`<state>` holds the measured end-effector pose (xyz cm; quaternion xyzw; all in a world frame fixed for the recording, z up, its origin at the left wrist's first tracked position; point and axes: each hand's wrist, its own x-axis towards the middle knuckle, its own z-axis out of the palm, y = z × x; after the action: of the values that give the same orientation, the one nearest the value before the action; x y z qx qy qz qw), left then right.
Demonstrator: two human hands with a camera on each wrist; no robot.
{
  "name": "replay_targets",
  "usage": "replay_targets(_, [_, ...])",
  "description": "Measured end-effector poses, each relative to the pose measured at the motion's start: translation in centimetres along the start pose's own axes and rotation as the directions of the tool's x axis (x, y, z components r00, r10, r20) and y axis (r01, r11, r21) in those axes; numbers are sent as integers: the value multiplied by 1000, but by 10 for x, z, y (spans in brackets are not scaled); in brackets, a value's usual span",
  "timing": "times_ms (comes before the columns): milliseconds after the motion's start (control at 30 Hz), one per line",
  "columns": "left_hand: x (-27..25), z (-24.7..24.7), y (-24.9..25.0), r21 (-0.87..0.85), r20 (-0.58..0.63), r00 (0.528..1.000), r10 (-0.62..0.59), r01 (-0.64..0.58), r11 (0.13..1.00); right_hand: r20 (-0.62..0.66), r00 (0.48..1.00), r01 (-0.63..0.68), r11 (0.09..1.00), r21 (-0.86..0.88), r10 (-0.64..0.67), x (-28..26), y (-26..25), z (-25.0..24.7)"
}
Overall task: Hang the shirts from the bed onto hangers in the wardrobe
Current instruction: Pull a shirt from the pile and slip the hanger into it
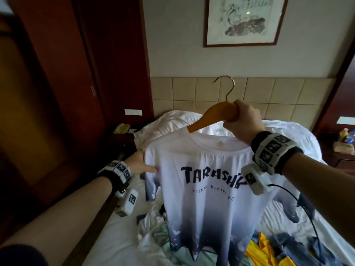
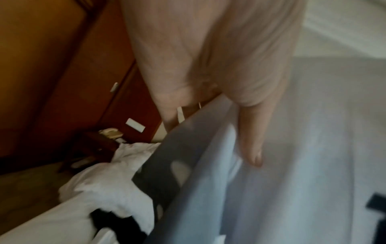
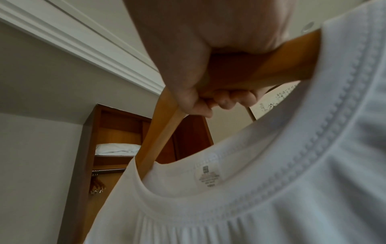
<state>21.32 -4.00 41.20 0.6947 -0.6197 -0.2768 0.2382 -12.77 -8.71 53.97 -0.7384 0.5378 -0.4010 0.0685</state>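
The right hand [image 1: 244,121] has its fingers [image 3: 227,100] curled tight around the middle of a wooden hanger [image 1: 213,116], just below its metal hook [image 1: 226,87]. A white T-shirt [image 1: 211,189] fading to grey-blue hangs from it above the bed [image 1: 115,227], one hanger arm showing bare above the collar. The left hand [image 1: 137,164] pinches the shirt's sleeve edge, thumb [image 2: 250,145] on the front. More clothes [image 1: 269,246] lie heaped below; the wardrobe [image 3: 117,140] stands open behind.
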Motion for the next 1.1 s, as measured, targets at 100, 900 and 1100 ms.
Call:
replay_targets(100, [-6, 23, -37, 87, 1, 992, -124, 123, 989, 1, 1000, 1, 1000, 9, -1, 1, -1, 0])
replay_targets(900, [-55, 7, 74, 91, -484, 808, 335, -335, 938, 200, 972, 102, 988, 113, -124, -21, -34, 49])
replay_targets(1100, [-87, -3, 98, 127, -683, 697, 218, -181, 975, 286, 914, 231, 948, 217, -288, -40, -103, 88])
